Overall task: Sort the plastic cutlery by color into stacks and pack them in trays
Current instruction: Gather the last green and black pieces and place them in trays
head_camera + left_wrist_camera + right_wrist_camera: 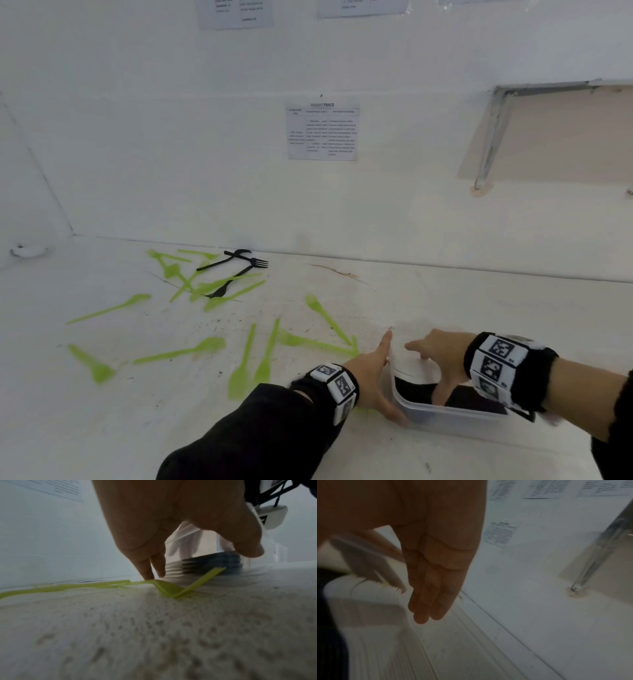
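Observation:
A clear plastic tray [445,416] stands at the near right of the table with black cutlery [414,389] lying in it. My left hand [375,370] lies flat along the tray's left wall, fingers straight and pointing away, thumb at the near corner. In the left wrist view its fingertips [149,574] touch the table beside a green fork [168,588]. My right hand [438,356] hovers over the tray, fingers straight over the far rim, thumb pointing down inside, and holds nothing. Several green pieces [181,351] lie scattered to the left. Black forks [239,270] lie at the back.
The white wall rises close behind the table, with a printed sheet [322,133] taped on it. A shelf on a metal bracket [493,137] juts out at the upper right. The worn white tabletop [445,301] lies bare beyond the tray.

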`<state>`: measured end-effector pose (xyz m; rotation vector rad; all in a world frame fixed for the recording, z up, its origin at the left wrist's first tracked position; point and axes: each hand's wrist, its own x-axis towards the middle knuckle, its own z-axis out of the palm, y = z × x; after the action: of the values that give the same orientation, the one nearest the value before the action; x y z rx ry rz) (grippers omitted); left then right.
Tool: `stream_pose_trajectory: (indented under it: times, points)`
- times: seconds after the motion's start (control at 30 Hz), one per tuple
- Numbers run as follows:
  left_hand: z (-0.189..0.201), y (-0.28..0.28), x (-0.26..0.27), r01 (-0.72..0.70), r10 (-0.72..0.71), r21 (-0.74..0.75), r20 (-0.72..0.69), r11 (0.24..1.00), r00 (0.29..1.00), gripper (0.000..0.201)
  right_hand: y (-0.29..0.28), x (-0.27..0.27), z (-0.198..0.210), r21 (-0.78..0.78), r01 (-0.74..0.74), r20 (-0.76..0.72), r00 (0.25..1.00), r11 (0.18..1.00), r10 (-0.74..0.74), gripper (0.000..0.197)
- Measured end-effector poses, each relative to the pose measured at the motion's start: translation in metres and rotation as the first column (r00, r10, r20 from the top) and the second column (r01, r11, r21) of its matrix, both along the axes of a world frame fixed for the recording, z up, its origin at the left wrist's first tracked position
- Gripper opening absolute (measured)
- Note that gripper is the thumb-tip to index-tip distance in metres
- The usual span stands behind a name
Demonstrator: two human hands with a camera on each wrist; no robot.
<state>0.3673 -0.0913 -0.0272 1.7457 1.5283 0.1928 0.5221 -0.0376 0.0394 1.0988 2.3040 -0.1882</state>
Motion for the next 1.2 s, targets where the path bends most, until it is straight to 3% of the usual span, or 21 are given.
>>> stream_pose_trajectory:
  times: [0.13,0.2,0.4,0.53,0.67,0.77,0.97,1.07,1.2]
  points:
    - [0.008,-0.001,-0.003,0.0,0.001,0.026,-0.03,1.0,1.0,0.135,0.001,-0.009,0.02,0.073,-0.003,-0.151,0.988,0.997,0.014,0.047]
    - [0.017,-0.004,-0.012,-0.012,0.014,0.067,-0.029,0.998,0.999,0.127,0.002,-0.021,0.031,0.095,0.011,-0.193,0.981,0.995,0.008,0.038]
    - [0.037,-0.008,-0.091,-0.158,0.166,0.204,-0.024,0.966,0.986,0.085,0.004,-0.088,0.045,0.073,0.029,-0.338,0.941,0.997,-0.002,0.029]
    - [0.033,-0.01,-0.168,-0.251,0.31,0.313,-0.152,0.916,0.939,0.051,0.012,-0.158,0.035,-0.02,0.029,-0.467,0.884,0.999,-0.035,0.023]
    - [0.028,-0.013,-0.239,-0.319,0.403,0.319,-0.245,0.892,0.882,0.037,0.034,-0.249,0.017,-0.094,0.044,-0.567,0.819,0.995,-0.09,0.027]
    - [0.029,-0.009,-0.282,-0.362,0.45,0.315,-0.276,0.877,0.85,0.035,0.059,-0.314,0.001,0.014,0.052,-0.566,0.823,0.999,-0.035,0.038]
    - [0.033,0.027,-0.351,-0.34,0.452,0.358,-0.297,0.869,0.841,0.035,0.102,-0.396,-0.025,-0.011,0.073,-0.541,0.839,0.997,-0.067,0.058]
    - [0.034,0.053,-0.376,-0.326,0.449,0.382,-0.296,0.865,0.843,0.034,0.12,-0.416,-0.041,-0.03,0.065,-0.498,0.864,0.997,-0.071,0.057]
    - [0.03,0.088,-0.399,-0.328,0.45,0.39,-0.279,0.86,0.848,0.033,0.128,-0.43,-0.045,-0.024,0.062,-0.36,0.931,0.998,-0.067,0.041]
